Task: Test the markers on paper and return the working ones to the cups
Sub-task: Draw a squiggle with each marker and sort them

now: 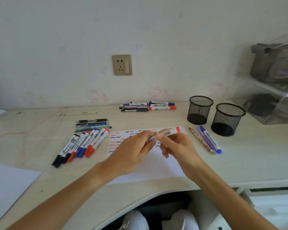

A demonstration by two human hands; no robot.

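Mid-test, by the look of it. Red marker (169, 132) held over the paper (150, 163), both hands on it: left hand (131, 151) pinching the near end, right hand (178, 146) gripping the barrel, red butt end pointing toward the cups. Cap going on or coming off: cannot tell, the tip hidden under the fingers.

Done so far, judging by the sheet: many squiggles in red, blue and black across the paper's far half, near half bare. Not done: returning anything. Both cups look empty, so the whole return step is judged still ahead.

Counts now. 2 mesh cups: left cup (200, 109), right cup (227, 118), near the desk's far right corner. About 8 markers in the fan (81, 145) left of the paper, black, blue and red caps. About 4 pens (92, 125) lying just beyond that fan. A far pile (148, 106) near the desk's far edge, roughly 6, overlaps making it uncertain. 3 pens (206, 140) between the paper and the cups. 1 marker in hand. Which pile counts as working: cannot tell.
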